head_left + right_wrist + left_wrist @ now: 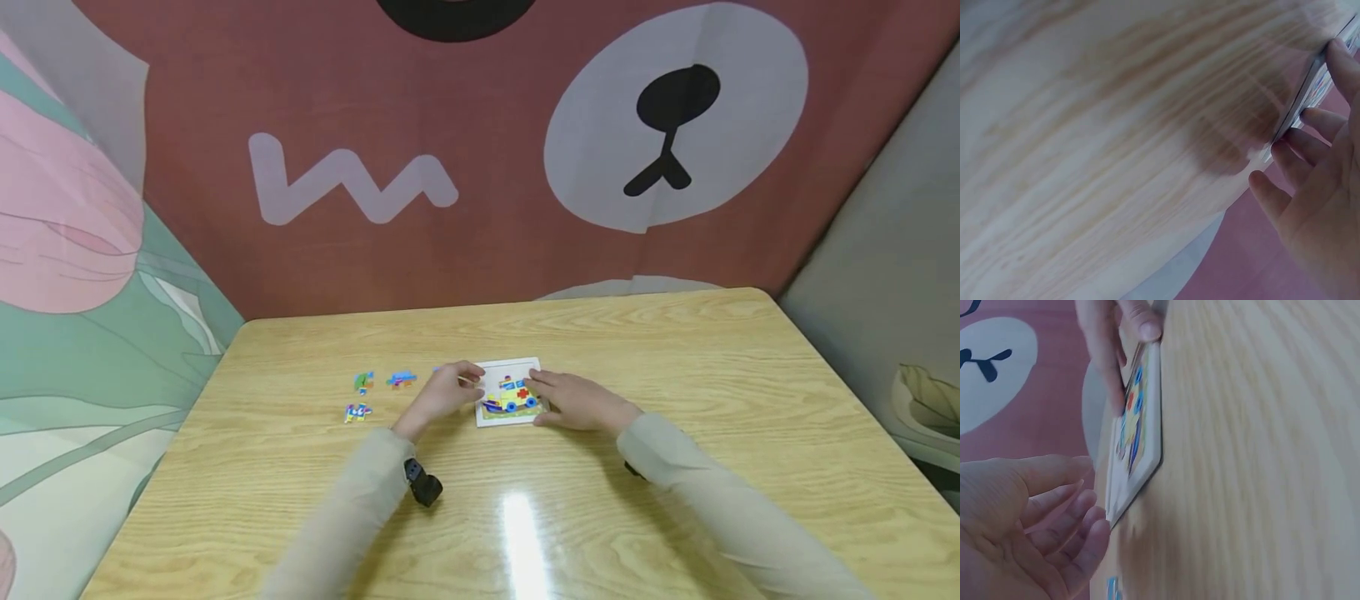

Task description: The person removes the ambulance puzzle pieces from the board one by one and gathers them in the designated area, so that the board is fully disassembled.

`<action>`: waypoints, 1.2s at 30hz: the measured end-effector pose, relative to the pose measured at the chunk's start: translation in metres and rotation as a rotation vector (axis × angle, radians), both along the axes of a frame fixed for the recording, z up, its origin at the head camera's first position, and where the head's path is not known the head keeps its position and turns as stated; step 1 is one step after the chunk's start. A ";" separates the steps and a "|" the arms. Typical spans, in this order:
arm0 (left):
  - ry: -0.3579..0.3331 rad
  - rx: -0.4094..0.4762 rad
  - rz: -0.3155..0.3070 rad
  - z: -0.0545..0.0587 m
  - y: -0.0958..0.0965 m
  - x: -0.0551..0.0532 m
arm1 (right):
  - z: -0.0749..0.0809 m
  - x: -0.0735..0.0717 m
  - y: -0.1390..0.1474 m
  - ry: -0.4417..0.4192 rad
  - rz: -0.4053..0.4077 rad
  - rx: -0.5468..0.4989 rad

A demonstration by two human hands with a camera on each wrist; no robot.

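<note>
A jigsaw board [482,422] with a white frame lies flat on the wooden table. Its assembled part shows a yellow vehicle [516,395] with blue wheels and a red cross; the upper part is bare white. My right hand [581,402] rests at the board's right side, fingers extended over the picture and thumb at the near edge, as the left wrist view also shows. By the board's left edge hovers my left hand [442,392], its fingers loosely bent with nothing between them in the left wrist view.
Loose puzzle pieces lie left of the board: a green one [363,382], a blue one [402,379] and a multicoloured one [358,412]. Another blue bit [1113,589] shows beyond my left hand. A printed fabric wall [360,267] stands behind the table.
</note>
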State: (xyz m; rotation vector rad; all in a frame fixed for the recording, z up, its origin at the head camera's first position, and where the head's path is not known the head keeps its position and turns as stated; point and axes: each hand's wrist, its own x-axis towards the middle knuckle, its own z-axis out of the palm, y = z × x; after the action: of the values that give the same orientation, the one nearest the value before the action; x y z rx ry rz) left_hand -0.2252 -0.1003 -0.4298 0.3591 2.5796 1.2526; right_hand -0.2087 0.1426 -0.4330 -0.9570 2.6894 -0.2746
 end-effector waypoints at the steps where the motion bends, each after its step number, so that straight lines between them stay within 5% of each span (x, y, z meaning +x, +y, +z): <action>1: 0.005 -0.006 -0.007 -0.001 0.003 0.000 | 0.000 0.000 0.000 0.005 0.001 0.000; 12: 0.012 -0.088 -0.071 -0.005 0.027 -0.005 | 0.002 0.002 -0.003 0.047 0.009 0.003; 36: -0.014 -0.174 -0.095 -0.004 0.039 -0.009 | 0.001 0.002 -0.003 0.057 0.016 0.011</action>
State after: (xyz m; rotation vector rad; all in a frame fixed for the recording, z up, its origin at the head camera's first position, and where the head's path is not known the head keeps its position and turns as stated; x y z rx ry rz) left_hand -0.2338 -0.0613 -0.4336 0.4299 2.6014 0.9876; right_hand -0.2069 0.1397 -0.4319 -0.9971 2.7309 -0.2325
